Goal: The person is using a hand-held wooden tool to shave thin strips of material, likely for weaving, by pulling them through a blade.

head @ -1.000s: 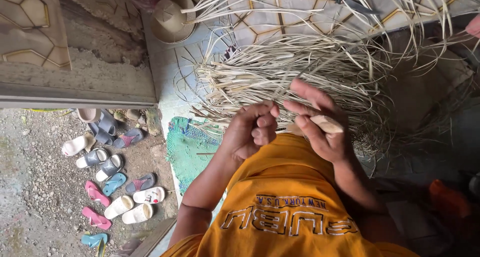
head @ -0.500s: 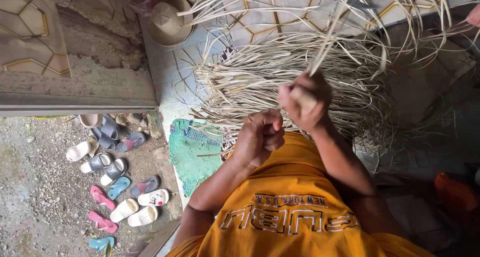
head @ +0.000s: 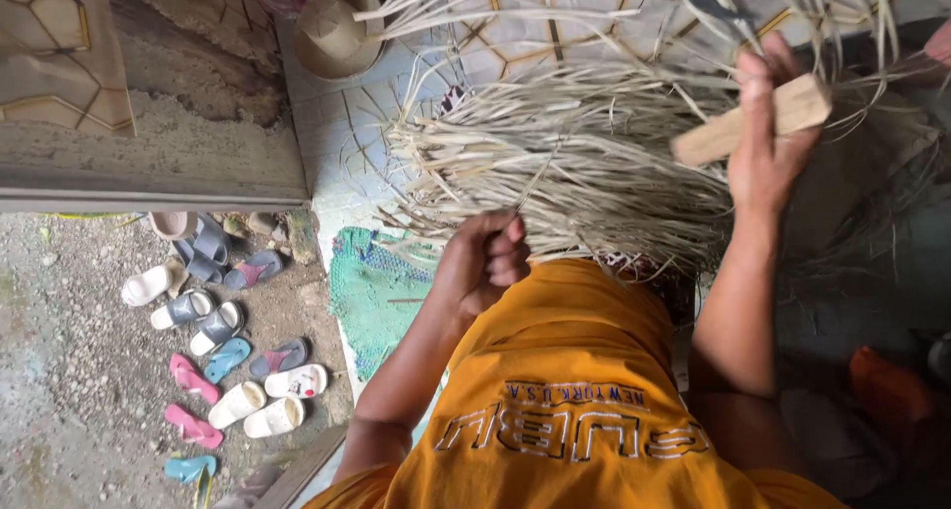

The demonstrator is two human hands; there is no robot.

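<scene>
A big heap of pale dry straw strips (head: pixel 575 152) lies on the tiled floor in front of me. My left hand (head: pixel 485 261) is a closed fist just above my orange shirt (head: pixel 565 390), pinching a thin strip that runs up into the heap. My right hand (head: pixel 768 143) is raised at the upper right, gripping a small wooden block (head: pixel 753 121) over the right side of the heap. Loose strips fan out around both hands.
A woven straw hat (head: pixel 332 34) sits on the floor at the top left. A green mat (head: pixel 371 291) lies at the step's edge. Several sandals (head: pixel 223 360) are scattered on the gravel to the left. Something red-orange (head: pixel 887 390) lies at the right.
My right hand has swung up and to the right with the wooden block, away from my left hand. My left fist stays near my chest.
</scene>
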